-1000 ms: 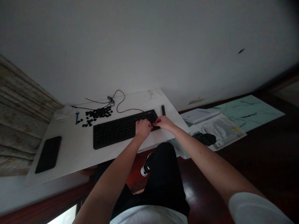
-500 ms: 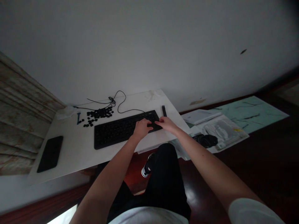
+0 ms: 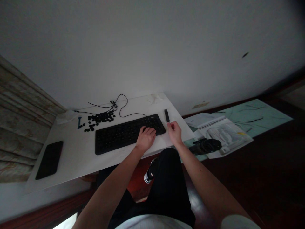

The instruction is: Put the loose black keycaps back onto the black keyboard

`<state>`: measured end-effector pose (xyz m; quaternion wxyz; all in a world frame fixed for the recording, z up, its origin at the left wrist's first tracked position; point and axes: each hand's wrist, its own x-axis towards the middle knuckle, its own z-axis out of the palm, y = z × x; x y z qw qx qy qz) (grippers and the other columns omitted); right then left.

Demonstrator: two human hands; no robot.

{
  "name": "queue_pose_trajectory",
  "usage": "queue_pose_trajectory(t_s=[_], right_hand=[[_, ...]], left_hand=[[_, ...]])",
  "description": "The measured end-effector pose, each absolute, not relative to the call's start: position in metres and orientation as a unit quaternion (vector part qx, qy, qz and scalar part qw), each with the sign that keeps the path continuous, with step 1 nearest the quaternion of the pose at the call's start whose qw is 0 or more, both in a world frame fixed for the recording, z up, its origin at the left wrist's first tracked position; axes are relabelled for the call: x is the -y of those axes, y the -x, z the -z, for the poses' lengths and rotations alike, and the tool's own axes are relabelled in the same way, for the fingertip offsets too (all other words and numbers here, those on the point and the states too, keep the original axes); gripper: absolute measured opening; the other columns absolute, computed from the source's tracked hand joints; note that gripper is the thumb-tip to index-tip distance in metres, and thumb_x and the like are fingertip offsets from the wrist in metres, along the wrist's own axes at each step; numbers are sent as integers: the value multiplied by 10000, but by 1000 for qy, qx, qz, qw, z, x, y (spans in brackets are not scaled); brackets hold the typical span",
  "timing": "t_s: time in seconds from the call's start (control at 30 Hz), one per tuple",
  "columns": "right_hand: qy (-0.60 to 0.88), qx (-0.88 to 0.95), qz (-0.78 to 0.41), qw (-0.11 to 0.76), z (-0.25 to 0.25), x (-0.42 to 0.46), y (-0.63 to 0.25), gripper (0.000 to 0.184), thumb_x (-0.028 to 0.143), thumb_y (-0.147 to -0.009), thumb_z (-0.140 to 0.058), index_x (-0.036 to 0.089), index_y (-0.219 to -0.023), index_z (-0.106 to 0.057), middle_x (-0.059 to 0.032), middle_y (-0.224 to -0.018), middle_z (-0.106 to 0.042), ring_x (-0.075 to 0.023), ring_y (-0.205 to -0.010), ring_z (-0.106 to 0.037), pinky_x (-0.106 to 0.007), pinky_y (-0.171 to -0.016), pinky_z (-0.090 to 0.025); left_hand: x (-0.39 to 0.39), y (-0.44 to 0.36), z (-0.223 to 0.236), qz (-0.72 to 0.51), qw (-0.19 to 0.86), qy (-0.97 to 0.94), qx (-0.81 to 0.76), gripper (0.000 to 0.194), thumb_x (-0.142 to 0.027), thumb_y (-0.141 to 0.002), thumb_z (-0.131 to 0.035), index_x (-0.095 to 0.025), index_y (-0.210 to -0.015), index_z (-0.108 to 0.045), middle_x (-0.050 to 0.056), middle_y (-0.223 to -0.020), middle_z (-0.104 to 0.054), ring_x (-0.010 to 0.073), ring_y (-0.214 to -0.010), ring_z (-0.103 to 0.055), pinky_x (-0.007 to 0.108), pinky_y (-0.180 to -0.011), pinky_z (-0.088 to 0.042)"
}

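Observation:
A black keyboard (image 3: 119, 136) lies slantwise on the white table. My left hand (image 3: 145, 139) rests on its right part, fingers stretched over the keys and the palm towards the near edge. Just right of the keyboard, my right hand (image 3: 174, 132) has thumb and fingers pinched on the near end of a slim black brush (image 3: 166, 115). The brush points away from me, and its gripped end is hidden by the fingers. Left of the cable, many loose black keycaps (image 3: 101, 117) are heaped behind the keyboard, with a few scattered in front.
A blue tool (image 3: 79, 122) lies by the keycaps, near a clear plastic bag (image 3: 65, 116). The keyboard's black cable (image 3: 124, 103) loops towards the wall. At the table's left sits a black phone-like slab (image 3: 49, 159). A black object (image 3: 206, 146) and packages (image 3: 228, 135) lie lower right.
My right hand has moved off the keyboard's right edge to the brush and closed on its near end. My left hand stays on the keyboard, its fingers now flatter.

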<state>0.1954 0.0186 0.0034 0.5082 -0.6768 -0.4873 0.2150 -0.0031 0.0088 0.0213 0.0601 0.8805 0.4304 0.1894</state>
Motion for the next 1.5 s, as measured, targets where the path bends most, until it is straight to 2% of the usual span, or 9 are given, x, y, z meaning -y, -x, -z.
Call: queue_pose_trajectory(t_s=[0.17, 0.37, 0.6, 0.8, 0.97, 1.1, 1.23, 1.37, 1.5], right_hand=[[688, 498, -229, 475, -5, -19, -194, 362, 578, -874, -499, 245, -740, -460, 24, -631, -479, -171, -651, -469, -288, -650, -410], [685, 512, -224, 467, -4, -19, -193, 336, 560, -863, -513, 236, -777, -506, 7, -666, -538, -179, -669, -503, -294, -673, -424], [681, 519, -221, 467, -8, -16, -193, 403, 623, -851, -502, 225, -788, -528, 4, -664, -547, -180, -661, -503, -299, -667, -426], [678, 521, -224, 468, -5, -16, -195, 456, 679, -831, -511, 226, -779, -537, -6, -671, -570, -189, -668, -526, -306, -657, -434], [675, 534, -224, 458, 1, -18, -197, 492, 709, -816, -530, 220, -793, -565, -7, -656, -581, -191, -647, -535, -314, -647, -438], [678, 546, -210, 444, 2, -19, -198, 533, 738, -799, -536, 209, -805, -601, -4, -619, -581, -188, -607, -533, -315, -623, -430], [684, 560, -166, 437, -14, -25, -177, 544, 735, -813, -523, 200, -813, -619, -4, -590, -568, -182, -557, -520, -313, -585, -403], [636, 645, -145, 397, -46, -40, -115, 494, 680, -856, -512, 202, -846, -636, -42, -650, -637, -194, -595, -572, -313, -609, -403], [596, 705, -153, 353, -72, -59, -52, 399, 583, -894, -502, 211, -832, -632, -37, -644, -641, -187, -581, -567, -305, -604, -386]], left_hand=[[-2, 8, -19, -167, 44, -894, -414, 341, -240, -992, -434, -218, -1281, -615, 83, -1326, -649, 241, -1225, -543, 506, -1166, -237], [0, 0, -19, -157, 34, -894, -418, 382, -269, -995, -425, -206, -1344, -567, 103, -1371, -614, 263, -1267, -520, 539, -1175, -226], [9, 4, -21, -168, 31, -890, -422, 384, -294, -993, -451, -214, -1354, -554, 96, -1417, -581, 257, -1300, -507, 533, -1197, -215], [6, 94, -35, -230, 6, -826, -514, 318, -292, -994, -442, -226, -1239, -635, 91, -1312, -643, 233, -1229, -566, 488, -1189, -270], [14, 223, -32, -256, -42, -702, -664, 303, -279, -962, -434, -229, -1147, -669, 105, -1231, -662, 277, -1185, -587, 501, -1100, -403], [31, 291, -23, -234, -41, -672, -702, 317, -282, -939, -418, -219, -1132, -661, 109, -1197, -666, 283, -1158, -596, 473, -1047, -469], [37, 305, -12, -215, -26, -672, -708, 333, -287, -955, -397, -188, -1157, -642, 123, -1192, -665, 268, -1131, -608, 437, -1045, -473], [23, 298, -6, -200, -27, -681, -704, 359, -248, -956, -415, -176, -1255, -602, 137, -1297, -625, 276, -1216, -568, 446, -1076, -441], [-7, 298, -8, -195, -35, -679, -706, 395, -193, -946, -428, -181, -1310, -581, 136, -1353, -595, 277, -1273, -533, 447, -1093, -417]])
